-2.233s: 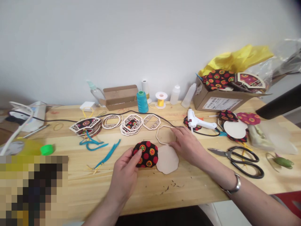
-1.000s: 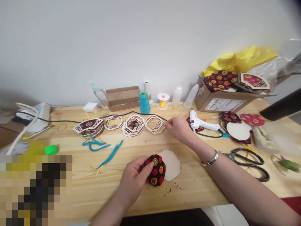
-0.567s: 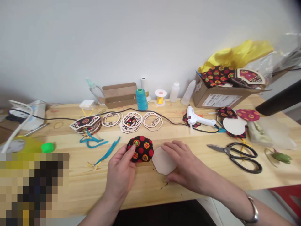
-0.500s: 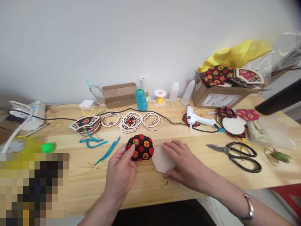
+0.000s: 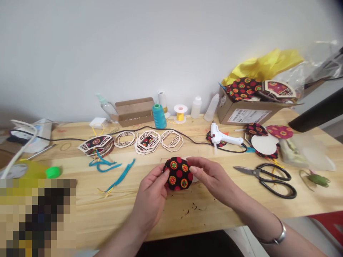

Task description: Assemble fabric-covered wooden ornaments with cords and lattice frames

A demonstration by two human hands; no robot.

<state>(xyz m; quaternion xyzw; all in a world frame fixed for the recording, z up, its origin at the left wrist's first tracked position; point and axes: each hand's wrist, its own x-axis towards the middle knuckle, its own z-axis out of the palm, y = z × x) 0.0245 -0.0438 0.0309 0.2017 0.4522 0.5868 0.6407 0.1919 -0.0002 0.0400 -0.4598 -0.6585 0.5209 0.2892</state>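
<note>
At the front of the pale wooden table (image 5: 214, 214), both hands are on one patterned fabric disc.

The black fabric disc with red dots and orange flowers (image 5: 178, 174) is held between the two hands, its printed face turned to the camera. The left hand (image 5: 153, 187) pinches it by the left edge, thumb on the front and fingers curled behind. The right hand (image 5: 214, 177) has its thumb on the right edge, with the fingers bent around behind; it too seems to grip the rim. A sliver of an off-white flat piece (image 5: 195, 178) shows behind the disc, beside the right thumb (whether it is held or lies on the wood, I cannot tell).

Small dark scraps (image 5: 185, 213) are scattered on the table just below the disc. Past the hands, a row of pale wooden lattice frames (image 5: 171, 140) lies flat, and behind them stand a teal cone of thread (image 5: 159, 117) and a white spool of yellow thread (image 5: 180, 116). To the right of the hands lie a white glue gun (image 5: 227, 138) and, nearer the camera, black-handled metal scissors (image 5: 256, 173) with blades slightly apart. An open brown cardboard box (image 5: 241, 111) at the back right holds more patterned fabric pieces. Blue ribbons with yellow ends (image 5: 122, 176) lie left of the left hand.
</note>
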